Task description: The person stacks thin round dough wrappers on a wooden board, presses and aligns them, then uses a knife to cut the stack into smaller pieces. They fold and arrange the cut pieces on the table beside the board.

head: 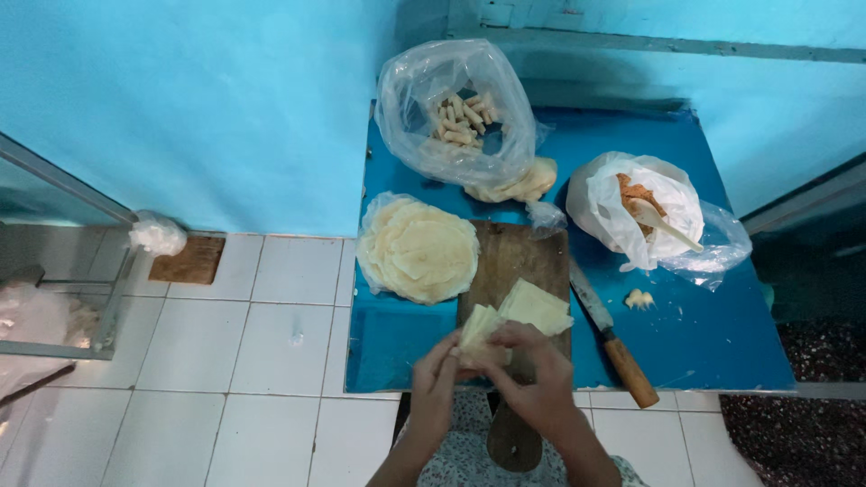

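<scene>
Fingers of both the left hand (435, 383) and right hand (532, 374) pinch a folded wrapper (476, 332) over the board's (516, 252) 6 o'clock edge. Thin pastry could tear if pulled tight. At 3 o'clock the knife (613, 338) lies close enough to be knocked.

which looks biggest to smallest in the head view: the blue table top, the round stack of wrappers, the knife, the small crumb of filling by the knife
1. blue table top
2. round stack of wrappers
3. knife, long but thin
4. crumb of filling
</scene>
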{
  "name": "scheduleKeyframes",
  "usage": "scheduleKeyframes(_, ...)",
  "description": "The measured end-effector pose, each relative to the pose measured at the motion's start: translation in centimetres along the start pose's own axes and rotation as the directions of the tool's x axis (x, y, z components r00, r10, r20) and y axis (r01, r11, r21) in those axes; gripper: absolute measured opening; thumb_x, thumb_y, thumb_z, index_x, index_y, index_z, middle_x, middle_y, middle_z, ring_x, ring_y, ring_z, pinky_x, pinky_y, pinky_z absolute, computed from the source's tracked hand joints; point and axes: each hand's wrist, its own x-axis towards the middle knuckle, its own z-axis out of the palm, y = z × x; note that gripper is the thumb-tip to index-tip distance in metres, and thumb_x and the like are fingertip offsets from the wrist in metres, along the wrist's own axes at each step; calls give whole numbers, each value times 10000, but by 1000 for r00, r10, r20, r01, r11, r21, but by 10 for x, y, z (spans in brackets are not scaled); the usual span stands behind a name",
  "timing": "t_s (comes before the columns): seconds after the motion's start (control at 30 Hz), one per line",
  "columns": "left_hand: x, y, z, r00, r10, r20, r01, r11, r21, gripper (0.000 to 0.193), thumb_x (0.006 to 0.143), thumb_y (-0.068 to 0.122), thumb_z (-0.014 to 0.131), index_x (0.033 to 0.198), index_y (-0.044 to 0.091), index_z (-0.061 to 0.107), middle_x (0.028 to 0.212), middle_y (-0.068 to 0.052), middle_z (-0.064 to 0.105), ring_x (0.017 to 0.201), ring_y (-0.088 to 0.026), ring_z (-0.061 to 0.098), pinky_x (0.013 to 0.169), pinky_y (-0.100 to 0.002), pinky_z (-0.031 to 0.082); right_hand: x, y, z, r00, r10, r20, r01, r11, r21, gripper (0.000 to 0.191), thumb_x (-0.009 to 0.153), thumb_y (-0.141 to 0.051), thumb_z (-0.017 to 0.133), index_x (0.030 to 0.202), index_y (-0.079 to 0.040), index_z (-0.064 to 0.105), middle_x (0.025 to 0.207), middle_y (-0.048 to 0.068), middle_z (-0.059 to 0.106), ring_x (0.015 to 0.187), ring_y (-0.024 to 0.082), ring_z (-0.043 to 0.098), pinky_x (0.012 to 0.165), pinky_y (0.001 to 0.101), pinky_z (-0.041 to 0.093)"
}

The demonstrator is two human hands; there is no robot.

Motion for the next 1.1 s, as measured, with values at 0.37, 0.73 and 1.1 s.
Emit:
scheduleKeyframes(0.37, -2, -1, 14, 998, 49, -32, -45, 991, 124, 334, 978, 66, 656, 1285, -65, 666, 1052, -95, 762, 912, -97, 706, 763, -265, 597, -9, 9, 3, 962, 269, -39, -246, 923, 297, 572, 834, 25, 778, 1328, -16, 493, 967, 97, 765, 949, 152, 743, 853, 286, 600)
scheduleKeyframes(0.73, 12, 3, -7, 996, -37, -85, 37, 999, -5, 319, 992, 161, 630, 1224, -45, 703, 1048, -103, 779, 861, -137, 740, 711, -275, 608, 9, 48, -32, 743, 636, -210, -217, 526, 822, 451, 949, 2, 635, 1371, -75, 493, 1082, 79, 680, 932, 161, 690, 763, 301, 576)
scheduleKeyframes(1.1, 11, 9, -7, 994, -43, -97, 39, 999, -34, 374, 1033, 200, 533, 1294, -32, 665, 1108, -117, 767, 941, -165, 758, 784, -299, 634, 35, 23, -27, 987, 21, 158, 37, 935, -353, 455, 824, -50, 791, 1258, -58, 654, 1044, 111, 744, 991, 304, 714, 840, 402, 552)
